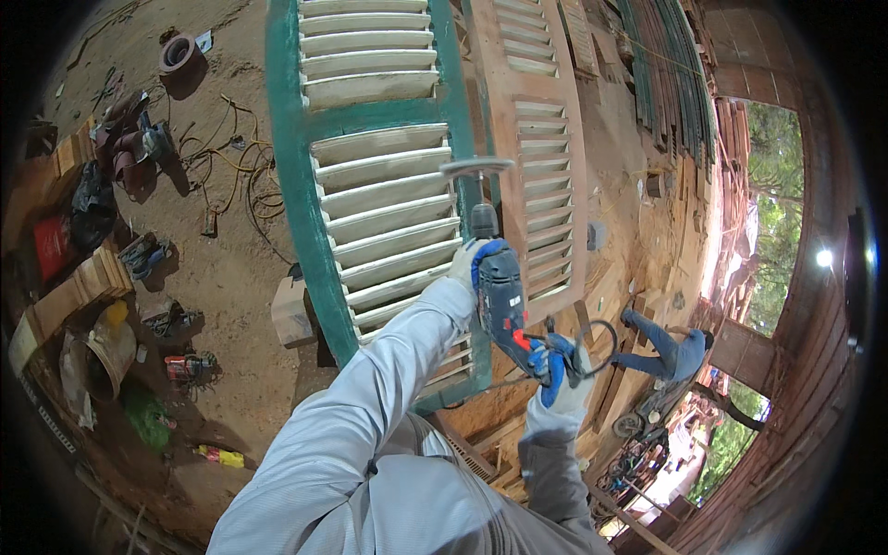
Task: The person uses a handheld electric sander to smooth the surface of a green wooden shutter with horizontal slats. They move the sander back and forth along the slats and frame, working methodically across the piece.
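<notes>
Both my hands, in white and blue gloves, grip a dark blue power drill (502, 287) with red parts. My left hand (467, 264) is closed around its front, just behind the chuck. My right hand (562, 377) wraps the rear handle, where a black cord loops away. A flat round disc (476, 167), seen nearly edge-on, is fixed in the chuck. It hangs over the right stile of a green-framed louvred shutter (370, 117) with whitish slats; contact cannot be made out. Beside it lies a bare wooden louvred shutter (541, 129).
A wooden block (292, 313) sits by the green shutter's left edge. Tangled yellow cords (231, 166), a clay-coloured pot (179, 55), a bucket (109, 361) and a red tool (190, 368) are on the dirt floor at left. Another person (675, 354) bends over at right, near stacked timber (661, 83).
</notes>
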Tool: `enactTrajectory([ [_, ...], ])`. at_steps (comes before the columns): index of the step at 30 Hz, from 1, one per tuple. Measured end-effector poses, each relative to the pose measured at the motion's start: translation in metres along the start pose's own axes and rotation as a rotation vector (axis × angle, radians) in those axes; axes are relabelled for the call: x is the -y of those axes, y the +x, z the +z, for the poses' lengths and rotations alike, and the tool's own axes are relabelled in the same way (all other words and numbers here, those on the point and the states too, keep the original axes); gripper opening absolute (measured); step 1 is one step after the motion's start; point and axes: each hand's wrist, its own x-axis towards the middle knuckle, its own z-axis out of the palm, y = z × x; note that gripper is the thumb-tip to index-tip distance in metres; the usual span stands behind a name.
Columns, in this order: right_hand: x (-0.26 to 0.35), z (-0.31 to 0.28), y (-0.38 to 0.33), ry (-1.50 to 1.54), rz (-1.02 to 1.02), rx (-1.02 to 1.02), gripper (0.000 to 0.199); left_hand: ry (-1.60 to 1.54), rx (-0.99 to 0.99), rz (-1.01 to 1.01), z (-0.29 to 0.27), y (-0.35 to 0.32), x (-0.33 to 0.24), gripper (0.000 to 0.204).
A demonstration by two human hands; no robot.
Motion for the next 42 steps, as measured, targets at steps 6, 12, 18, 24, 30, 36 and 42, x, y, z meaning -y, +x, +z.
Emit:
enactTrajectory([
  [6,-0.007,-0.021,-0.053,0.125,-0.044,0.007,0.025,0.23,-0.126,0.051,0.002,-0.088,0.005,0.019],
  [12,-0.049,0.0,-0.087,0.273,0.272,0.101,0.026,0.533,-0.298,0.207,-0.081,-0.165,-0.022,0.023],
  [18,-0.02,0.024,-0.097,0.242,0.104,0.26,0.021,0.312,-0.28,0.127,-0.004,-0.184,-0.066,0.023],
  [24,-0.007,0.06,-0.048,0.33,0.077,0.252,0.025,0.332,-0.207,0.21,0.009,-0.134,-0.111,0.016],
  [30,-0.039,0.068,-0.05,0.393,0.13,0.244,0.024,0.284,-0.38,0.126,-0.014,-0.153,-0.116,0.015],
  [36,-0.029,0.068,-0.043,0.325,0.142,0.33,0.023,0.172,-0.348,0.181,-0.015,-0.161,-0.112,0.016],
  [42,-0.005,0.07,-0.035,0.176,0.127,0.339,0.019,0.046,-0.233,0.213,-0.023,-0.143,-0.097,0.019],
])
